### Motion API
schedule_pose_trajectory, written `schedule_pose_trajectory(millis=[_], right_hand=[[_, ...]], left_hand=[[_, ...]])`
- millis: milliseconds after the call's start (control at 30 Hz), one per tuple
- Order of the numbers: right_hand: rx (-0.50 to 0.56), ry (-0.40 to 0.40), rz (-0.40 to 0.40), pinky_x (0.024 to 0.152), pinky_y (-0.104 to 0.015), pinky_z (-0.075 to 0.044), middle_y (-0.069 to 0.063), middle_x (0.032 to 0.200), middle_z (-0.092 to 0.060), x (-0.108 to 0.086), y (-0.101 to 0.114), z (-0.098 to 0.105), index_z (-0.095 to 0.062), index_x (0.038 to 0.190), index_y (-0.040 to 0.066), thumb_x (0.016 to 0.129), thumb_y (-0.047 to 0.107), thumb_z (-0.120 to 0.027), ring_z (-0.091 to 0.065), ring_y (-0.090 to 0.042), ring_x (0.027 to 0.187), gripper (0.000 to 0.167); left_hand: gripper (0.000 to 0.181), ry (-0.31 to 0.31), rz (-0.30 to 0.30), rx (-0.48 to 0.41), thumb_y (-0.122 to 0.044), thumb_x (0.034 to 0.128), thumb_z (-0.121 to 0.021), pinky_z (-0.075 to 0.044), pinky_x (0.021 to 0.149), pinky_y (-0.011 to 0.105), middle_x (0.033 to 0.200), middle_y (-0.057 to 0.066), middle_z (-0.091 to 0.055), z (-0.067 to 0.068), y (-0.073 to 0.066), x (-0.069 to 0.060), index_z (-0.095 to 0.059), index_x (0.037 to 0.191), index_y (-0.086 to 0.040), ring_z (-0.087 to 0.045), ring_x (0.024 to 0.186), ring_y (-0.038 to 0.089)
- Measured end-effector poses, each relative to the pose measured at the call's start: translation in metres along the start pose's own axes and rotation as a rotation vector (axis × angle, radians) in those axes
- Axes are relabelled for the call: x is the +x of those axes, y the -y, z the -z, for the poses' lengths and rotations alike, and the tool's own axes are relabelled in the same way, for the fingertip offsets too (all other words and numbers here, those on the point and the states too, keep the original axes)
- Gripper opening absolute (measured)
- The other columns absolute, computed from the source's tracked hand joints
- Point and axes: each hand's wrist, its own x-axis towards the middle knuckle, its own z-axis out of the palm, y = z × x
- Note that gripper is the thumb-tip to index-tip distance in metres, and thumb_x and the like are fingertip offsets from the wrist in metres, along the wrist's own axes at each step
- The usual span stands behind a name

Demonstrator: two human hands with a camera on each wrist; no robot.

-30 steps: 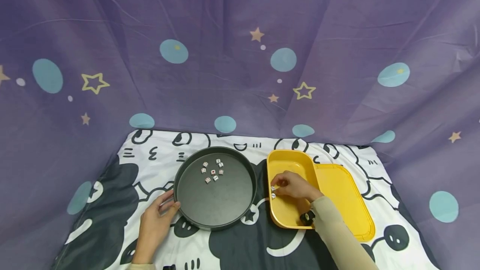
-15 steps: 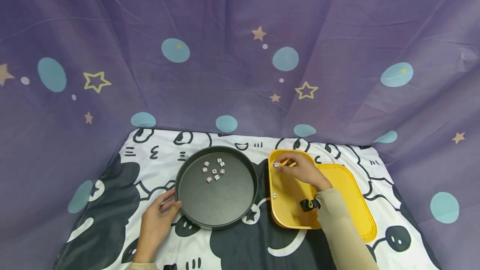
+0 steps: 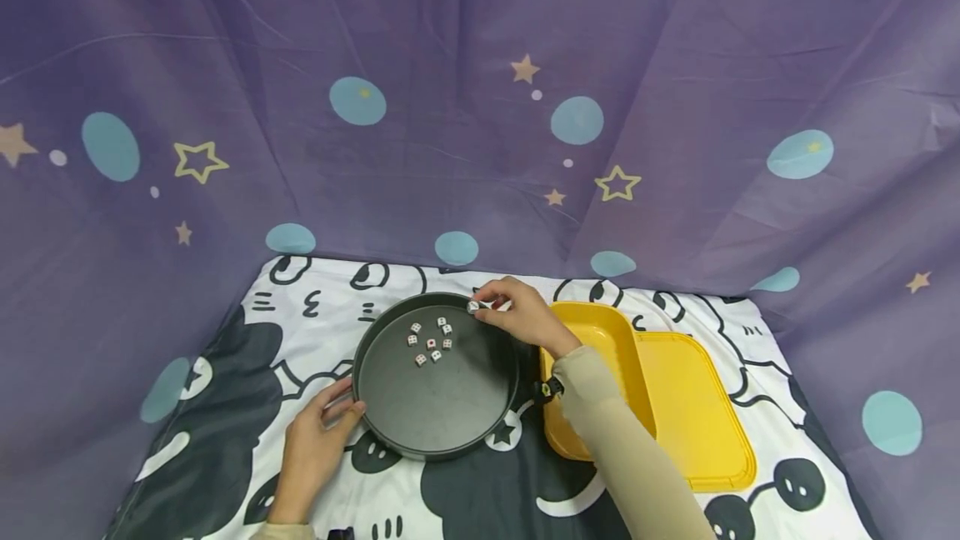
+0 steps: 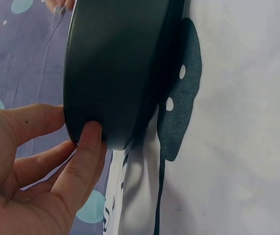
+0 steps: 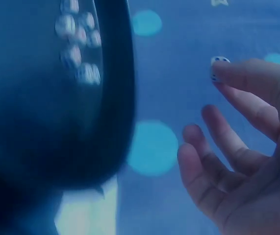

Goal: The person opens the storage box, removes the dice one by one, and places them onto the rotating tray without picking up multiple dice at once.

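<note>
In the head view a round dark pan lies on the patterned cloth, with several white dice grouped toward its far side. My left hand holds the pan's left edge, and the left wrist view has its fingers against the outer wall. Over the pan's far right rim, my right hand pinches one die between thumb and finger. That same die shows dark pips in the right wrist view, where the other fingers are spread loosely.
To the pan's right stands a yellow tray, partly covered by the right forearm. A flat yellow lid lies beside it. Behind the cloth rises a purple curtain with stars and dots.
My right hand has taken a die from the yellow tray and carried it left to above the pan's far rim. The left hand has stayed at the pan's edge.
</note>
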Motion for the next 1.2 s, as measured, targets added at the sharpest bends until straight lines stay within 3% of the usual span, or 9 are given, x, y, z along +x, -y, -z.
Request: schedule_pose_trajectory(millis=[333,667,833,1033,1200], right_hand=[[0.000,0.077,-0.034,0.079,-0.029,-0.050,-0.004,0.100,-0.066,0.030,0.009,-0.053,-0.075,0.104,0.013,0.090,0.013,-0.075,-0.062,-0.014,0.087,0.014],[0.002,0.139,-0.059,0.082,-0.028,-0.052,-0.002,0.094,-0.070,0.033,-0.001,-0.068,-0.074,0.103,0.005,0.088,0.006,-0.075,-0.068,-0.016,0.089,0.015],[0.009,0.100,-0.047,0.079,-0.028,-0.051,-0.003,0.100,-0.070,0.022,0.004,-0.048,-0.074,0.107,0.006,0.091,0.010,-0.074,-0.065,-0.014,0.087,0.017],[-0.003,0.009,0.011,0.081,-0.038,-0.054,-0.001,0.102,-0.070,-0.010,0.010,0.008,-0.074,0.105,0.008,0.090,0.011,-0.075,-0.065,-0.018,0.087,0.015],[0.021,-0.005,-0.082,0.080,-0.038,-0.054,0.000,0.104,-0.068,-0.043,-0.013,0.042,-0.073,0.106,0.009,0.092,0.013,-0.073,-0.066,-0.020,0.088,0.014]], left_hand=[[0.048,0.013,0.006,-0.002,-0.021,0.0947,-0.071,-0.044,0.100,0.054,0.134,0.017,-0.062,0.001,0.000,0.000,-0.058,0.139,-0.009,-0.064,0.116,0.034],[0.049,-0.001,0.003,0.007,-0.022,0.0943,-0.071,-0.044,0.100,0.055,0.135,0.016,-0.061,0.000,0.002,0.000,-0.058,0.139,-0.009,-0.064,0.116,0.033],[0.048,0.006,0.011,0.010,-0.022,0.0946,-0.071,-0.044,0.100,0.054,0.134,0.016,-0.062,0.000,0.001,-0.001,-0.058,0.139,-0.010,-0.064,0.115,0.032],[0.048,0.022,0.016,0.003,-0.023,0.0949,-0.071,-0.043,0.101,0.054,0.135,0.016,-0.061,-0.001,-0.001,0.000,-0.058,0.139,-0.010,-0.064,0.117,0.032],[0.049,0.023,0.017,0.018,-0.025,0.0950,-0.071,-0.044,0.100,0.054,0.134,0.016,-0.062,0.001,0.000,0.000,-0.057,0.140,-0.010,-0.064,0.116,0.032]])
